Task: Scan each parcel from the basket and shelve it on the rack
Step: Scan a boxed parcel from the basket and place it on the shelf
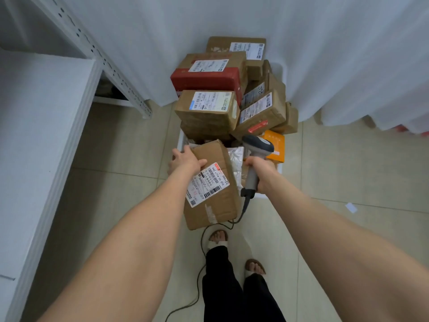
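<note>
Open tiled floor [111, 147] left of the heaped basket [180, 140]; rack post [109, 63] beyond, curtain [162, 31] close behind.

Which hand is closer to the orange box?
Right. The right hand, holding the scanner, is next to the orange box; the left hand grips a brown parcel farther left.

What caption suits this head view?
Left hand holds a box by the basket; right hand grips the scanner.

About nine brown cardboard parcels [206, 112] are counted, with one red box [206, 81], one orange box [277, 141], one silver pouch [235, 155], one white basket [180, 139], one handheld scanner [257, 147], one rack [41, 126], one left hand [185, 159], one right hand [261, 169] and two sandalled feet [218, 237]
</note>
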Tool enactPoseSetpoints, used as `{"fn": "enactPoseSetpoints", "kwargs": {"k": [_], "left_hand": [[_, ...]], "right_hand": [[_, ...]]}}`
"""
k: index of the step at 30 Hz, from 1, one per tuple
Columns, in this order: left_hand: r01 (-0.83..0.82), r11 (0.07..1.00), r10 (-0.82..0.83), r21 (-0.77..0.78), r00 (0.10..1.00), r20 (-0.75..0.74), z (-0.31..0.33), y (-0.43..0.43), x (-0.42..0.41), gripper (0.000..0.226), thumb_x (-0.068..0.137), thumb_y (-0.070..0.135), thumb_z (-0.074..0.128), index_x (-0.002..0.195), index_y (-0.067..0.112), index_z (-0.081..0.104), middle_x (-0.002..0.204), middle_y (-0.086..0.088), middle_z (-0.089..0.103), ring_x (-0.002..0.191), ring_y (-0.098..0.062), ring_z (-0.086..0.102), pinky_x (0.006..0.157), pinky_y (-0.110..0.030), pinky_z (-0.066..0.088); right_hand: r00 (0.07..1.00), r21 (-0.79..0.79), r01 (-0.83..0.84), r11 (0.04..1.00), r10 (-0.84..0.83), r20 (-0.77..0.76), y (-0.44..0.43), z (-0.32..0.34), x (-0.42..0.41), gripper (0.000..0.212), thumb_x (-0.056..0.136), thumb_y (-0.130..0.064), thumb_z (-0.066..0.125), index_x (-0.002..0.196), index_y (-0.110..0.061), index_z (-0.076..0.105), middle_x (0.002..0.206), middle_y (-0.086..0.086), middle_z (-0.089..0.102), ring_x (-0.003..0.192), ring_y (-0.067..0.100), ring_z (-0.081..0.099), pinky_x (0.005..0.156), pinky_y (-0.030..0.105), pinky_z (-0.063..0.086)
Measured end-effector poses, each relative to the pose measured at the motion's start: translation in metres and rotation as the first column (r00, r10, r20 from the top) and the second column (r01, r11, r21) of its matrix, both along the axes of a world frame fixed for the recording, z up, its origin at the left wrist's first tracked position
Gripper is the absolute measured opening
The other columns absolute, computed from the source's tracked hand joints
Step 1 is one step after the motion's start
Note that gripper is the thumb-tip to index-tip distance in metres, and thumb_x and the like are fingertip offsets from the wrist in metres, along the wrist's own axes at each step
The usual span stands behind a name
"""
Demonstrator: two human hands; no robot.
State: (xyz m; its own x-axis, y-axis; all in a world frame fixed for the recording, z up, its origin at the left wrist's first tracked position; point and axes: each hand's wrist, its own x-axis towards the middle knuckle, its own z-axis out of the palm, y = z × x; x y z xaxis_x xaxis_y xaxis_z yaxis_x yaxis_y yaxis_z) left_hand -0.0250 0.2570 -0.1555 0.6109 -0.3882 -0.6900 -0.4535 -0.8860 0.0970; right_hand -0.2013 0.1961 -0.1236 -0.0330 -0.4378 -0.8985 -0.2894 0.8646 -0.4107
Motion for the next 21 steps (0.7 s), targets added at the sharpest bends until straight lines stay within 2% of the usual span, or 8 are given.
{"fn": "enactPoseSetpoints", "kwargs": {"k": [5,10,13,15,18,21], "left_hand": [[-0.093,0.992,0.095,0.081,0.995,-0.03,-0.006,0.008,0.005,0.088,0.089,0.056,0.053,0.153,0.02,0.005,0.156,-0.017,0.004,0.135,-0.045,0.03,0.106,-0.051,0.035],[-0.219,0.97,0.224,0.101,0.974,-0.042,-0.006,0.019,-0.002,0.088,0.09,0.062,0.044,0.153,0.018,0.002,0.15,-0.018,0.014,0.127,-0.041,0.04,0.1,-0.049,0.045],[-0.276,0.957,0.28,0.083,0.959,-0.035,-0.005,0.026,-0.007,0.081,0.093,0.062,0.038,0.153,0.016,0.009,0.145,-0.018,0.02,0.122,-0.037,0.044,0.099,-0.044,0.047],[-0.306,0.951,0.307,0.041,0.951,-0.025,-0.005,0.032,-0.007,0.074,0.093,0.061,0.036,0.15,0.017,0.018,0.144,-0.017,0.021,0.121,-0.037,0.045,0.098,-0.045,0.048],[-0.355,0.935,0.356,-0.016,0.935,0.015,0.0,0.036,0.005,0.075,0.091,0.065,0.036,0.146,0.014,0.03,0.14,-0.016,0.03,0.119,-0.035,0.048,0.097,-0.046,0.047],[-0.381,0.921,0.381,-0.077,0.925,-0.015,-0.003,0.039,0.022,0.075,0.092,0.063,0.037,0.14,0.005,0.042,0.142,-0.015,0.042,0.13,-0.033,0.04,0.105,-0.042,0.038]], "right_hand": [[0.998,0.024,-0.069,0.997,0.069,-0.011,0.009,0.0,-0.002,0.047,0.079,-0.013,0.067,0.121,-0.007,0.048,0.103,0.016,0.057,0.085,0.03,0.057,0.079,0.044,0.054],[0.997,0.136,-0.06,0.989,0.065,-0.032,0.029,0.002,-0.022,0.03,0.081,-0.013,0.064,0.105,-0.012,0.047,0.104,0.016,0.056,0.089,0.035,0.058,0.086,0.056,0.051],[1.0,0.19,-0.009,0.982,0.004,0.029,0.044,0.001,-0.026,0.04,0.083,-0.014,0.062,0.12,-0.014,0.048,0.114,0.015,0.061,0.098,0.036,0.061,0.087,0.056,0.051],[0.999,0.145,0.01,0.989,-0.015,0.031,0.047,0.0,-0.024,0.043,0.082,-0.015,0.063,0.122,-0.015,0.049,0.115,0.014,0.061,0.099,0.034,0.06,0.086,0.054,0.052],[1.0,-0.041,-0.018,0.999,0.017,-0.02,0.037,0.004,-0.014,0.047,0.08,-0.014,0.065,0.124,-0.016,0.049,0.113,0.011,0.058,0.102,0.03,0.056,0.092,0.047,0.05],[0.999,-0.178,-0.052,0.983,0.052,-0.005,0.019,0.009,0.002,0.037,0.08,-0.01,0.065,0.111,-0.022,0.049,0.099,0.006,0.057,0.095,0.025,0.054,0.08,0.04,0.047]]}}
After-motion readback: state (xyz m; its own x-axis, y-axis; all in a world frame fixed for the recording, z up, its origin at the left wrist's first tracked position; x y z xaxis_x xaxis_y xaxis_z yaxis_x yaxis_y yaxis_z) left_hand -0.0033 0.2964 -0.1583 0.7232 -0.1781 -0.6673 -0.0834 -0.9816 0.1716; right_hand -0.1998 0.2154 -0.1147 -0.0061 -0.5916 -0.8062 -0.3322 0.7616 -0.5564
